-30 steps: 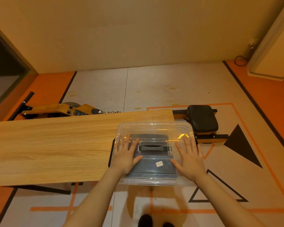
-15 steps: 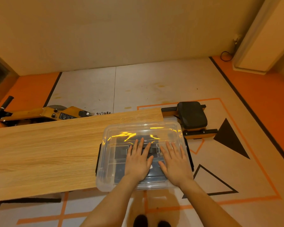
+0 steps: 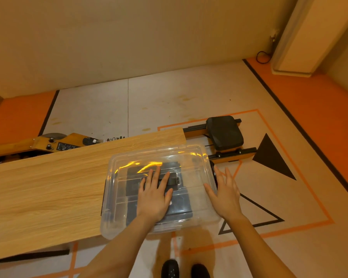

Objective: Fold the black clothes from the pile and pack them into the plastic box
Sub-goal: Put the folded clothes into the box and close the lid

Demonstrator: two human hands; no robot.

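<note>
A clear plastic box [image 3: 197,157] with its lid on sits at the right end of the wooden table [image 3: 48,189]. Dark folded clothes [image 3: 182,201] show through the lid, under a black handle [image 3: 173,180]. My left hand [image 3: 154,197] lies flat on the middle of the lid with straight, spread fingers. My right hand [image 3: 225,194] is open at the box's right edge, fingers straight; whether it touches the rim is unclear. No pile of clothes is in view.
A yellow and black exercise machine [image 3: 54,144] lies on the floor behind the table, its black padded seat [image 3: 224,132] just beyond the box. Orange lines and black triangles [image 3: 271,157] mark the floor. My shoes [image 3: 170,268] show at the bottom.
My right hand slid from the lid's centre to the box's right edge. My left hand stays flat on the lid, near the middle. The view shifted slightly.
</note>
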